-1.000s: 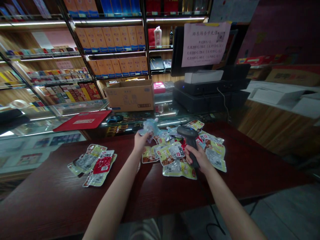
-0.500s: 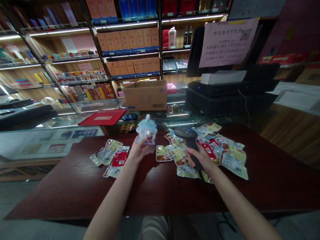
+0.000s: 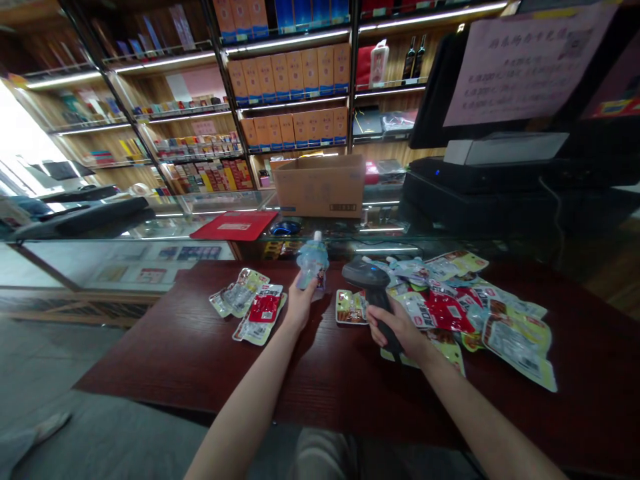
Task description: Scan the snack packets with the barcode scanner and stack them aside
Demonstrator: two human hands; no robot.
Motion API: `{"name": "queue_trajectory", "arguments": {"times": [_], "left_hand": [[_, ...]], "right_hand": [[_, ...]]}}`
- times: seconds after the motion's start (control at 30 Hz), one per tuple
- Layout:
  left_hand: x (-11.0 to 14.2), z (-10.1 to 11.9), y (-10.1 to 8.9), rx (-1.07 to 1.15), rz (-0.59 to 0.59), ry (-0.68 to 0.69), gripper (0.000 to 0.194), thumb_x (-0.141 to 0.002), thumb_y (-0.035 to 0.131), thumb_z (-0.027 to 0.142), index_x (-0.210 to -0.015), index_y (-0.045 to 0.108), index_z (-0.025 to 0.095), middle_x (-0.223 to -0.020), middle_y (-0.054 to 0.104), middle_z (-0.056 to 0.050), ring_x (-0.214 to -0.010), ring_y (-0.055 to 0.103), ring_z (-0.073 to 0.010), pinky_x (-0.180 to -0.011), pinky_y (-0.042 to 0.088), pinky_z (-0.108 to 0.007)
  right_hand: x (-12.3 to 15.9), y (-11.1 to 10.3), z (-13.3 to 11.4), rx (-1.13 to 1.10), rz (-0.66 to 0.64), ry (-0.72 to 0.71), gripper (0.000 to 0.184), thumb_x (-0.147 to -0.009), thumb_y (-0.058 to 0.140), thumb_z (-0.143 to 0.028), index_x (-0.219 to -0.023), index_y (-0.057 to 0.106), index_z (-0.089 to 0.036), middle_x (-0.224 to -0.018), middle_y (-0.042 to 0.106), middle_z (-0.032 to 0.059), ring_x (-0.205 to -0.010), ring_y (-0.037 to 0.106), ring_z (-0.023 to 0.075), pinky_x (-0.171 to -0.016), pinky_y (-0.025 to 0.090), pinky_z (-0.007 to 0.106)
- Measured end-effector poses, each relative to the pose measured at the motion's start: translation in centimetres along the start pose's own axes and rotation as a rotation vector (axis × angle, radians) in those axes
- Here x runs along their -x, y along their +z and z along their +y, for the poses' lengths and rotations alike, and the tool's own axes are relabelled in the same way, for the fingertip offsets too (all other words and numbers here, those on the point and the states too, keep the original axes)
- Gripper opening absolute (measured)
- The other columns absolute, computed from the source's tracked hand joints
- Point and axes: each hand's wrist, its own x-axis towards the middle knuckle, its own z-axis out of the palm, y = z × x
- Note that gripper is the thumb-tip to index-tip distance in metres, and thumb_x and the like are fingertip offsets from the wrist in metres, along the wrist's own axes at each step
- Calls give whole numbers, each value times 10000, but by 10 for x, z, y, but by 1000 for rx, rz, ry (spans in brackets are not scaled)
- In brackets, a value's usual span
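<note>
My left hand (image 3: 301, 300) is closed on a light-blue spouted drink pouch (image 3: 313, 261), held upright above the table with its white cap on top. In my right hand (image 3: 395, 327) is a black barcode scanner (image 3: 373, 283), gripped by its handle, its head turned left toward the pouch but apart from it. Beneath and to the right of the scanner lies a pile of snack packets (image 3: 445, 307), silver, yellow and red, part of it hidden by my right hand. A smaller group of packets (image 3: 265, 303) lies left of my left hand.
The dark red wooden table (image 3: 200, 360) meets a glass counter holding a cardboard box (image 3: 320, 190), a red mat (image 3: 235, 225) and a computer mouse (image 3: 285, 228). A black monitor (image 3: 435, 93) with a paper sign stands at right. A foot (image 3: 53, 427) shows at lower left.
The view has swung left, so everything sits further right. The scanner's head has come closer to the pouch and points more to the left. Both hands keep their hold.
</note>
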Motion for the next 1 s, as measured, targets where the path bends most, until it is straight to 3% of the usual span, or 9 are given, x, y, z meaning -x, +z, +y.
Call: {"name": "queue_trajectory", "arguments": {"times": [0.3,0.47,0.6,0.87,1.0], "left_hand": [[5,-9,3,-23,-82,29,564,-748,784,446,-1210,645,153,-1196,723,-108,-1085,679,-232,-1007,501,-370],[6,-8,5,-81,-65,26,494,-772,742,437,-1173,668,159,-1161,731,-103,-1020,692,-223,-930,533,-347],[6,-5,7,-154,-25,19,467,-781,712,423,-1146,680,132,-1125,739,-118,-997,694,-224,-922,533,-345],[7,-7,6,-70,-71,31,578,-736,781,468,-1209,658,160,-1183,728,-107,-1064,685,-235,-989,509,-367],[9,5,5,-187,-41,55,550,-738,772,459,-1184,680,152,-1144,739,-108,-1032,687,-238,-962,512,-362]], "right_hand": [[4,-1,10,50,-19,15,366,-826,703,-490,-782,460,-220,-495,474,-99,-292,380,53,-331,340,196],[5,-1,13,32,-37,38,375,-808,719,-474,-969,502,-213,-545,512,-104,-289,393,58,-316,340,197],[7,1,10,55,-64,44,372,-817,707,-460,-1006,505,-211,-574,520,-100,-305,419,61,-331,357,200],[8,0,10,49,-73,32,342,-829,704,-469,-846,464,-225,-485,471,-110,-298,395,67,-344,339,206],[8,-1,10,25,-56,14,355,-827,709,-465,-798,446,-230,-502,480,-102,-295,386,62,-335,334,208]]}}
